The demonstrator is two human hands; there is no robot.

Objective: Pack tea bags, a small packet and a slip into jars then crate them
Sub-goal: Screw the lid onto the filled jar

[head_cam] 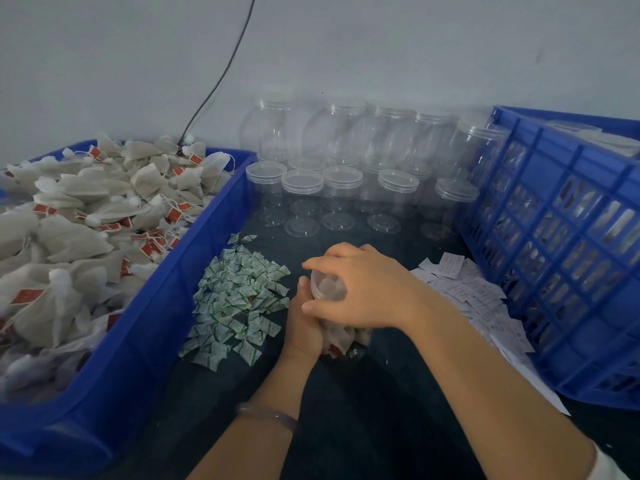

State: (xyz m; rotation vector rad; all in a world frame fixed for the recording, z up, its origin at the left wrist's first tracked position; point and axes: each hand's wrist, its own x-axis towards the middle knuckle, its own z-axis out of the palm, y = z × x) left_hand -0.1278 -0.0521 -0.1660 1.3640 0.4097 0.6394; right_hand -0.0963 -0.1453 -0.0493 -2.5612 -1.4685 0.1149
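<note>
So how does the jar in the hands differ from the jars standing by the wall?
The held jar contains tea bags; the jars by the wall are empty. The held jar is tilted, gripped by the left hand and right hand; the jars by the wall stand upright, untouched. Both are clear plastic.

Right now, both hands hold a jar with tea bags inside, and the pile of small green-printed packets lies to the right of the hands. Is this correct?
No. In the head view the pile of small green-printed packets lies to the left of the hands. The left hand and right hand do hold a jar with tea bags inside.
</note>
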